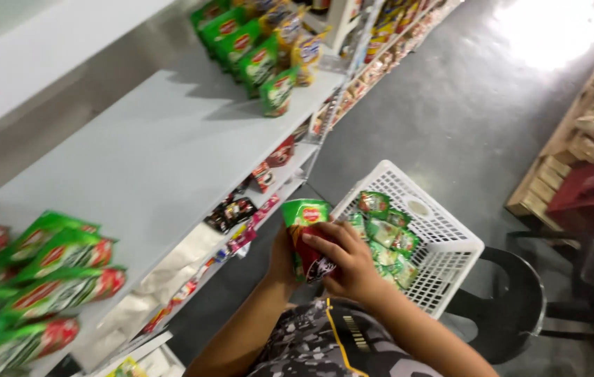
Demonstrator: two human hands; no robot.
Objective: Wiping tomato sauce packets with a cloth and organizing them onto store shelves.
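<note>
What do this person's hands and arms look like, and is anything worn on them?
Both forearms are bare, with no sleeves showing. The left hand and the right hand wear no gloves, and no rings, watch or bracelet can be seen. Below the arms shows a grey camouflage-patterned garment with a yellow stripe and a small yellow marking.

Glare burns out the floor far beyond my basket; the pouches at the shelf's near end smear with motion blur.

A green-topped, red-bodied sauce pouch stands upright, gripped above the white basket's near corner.
</note>
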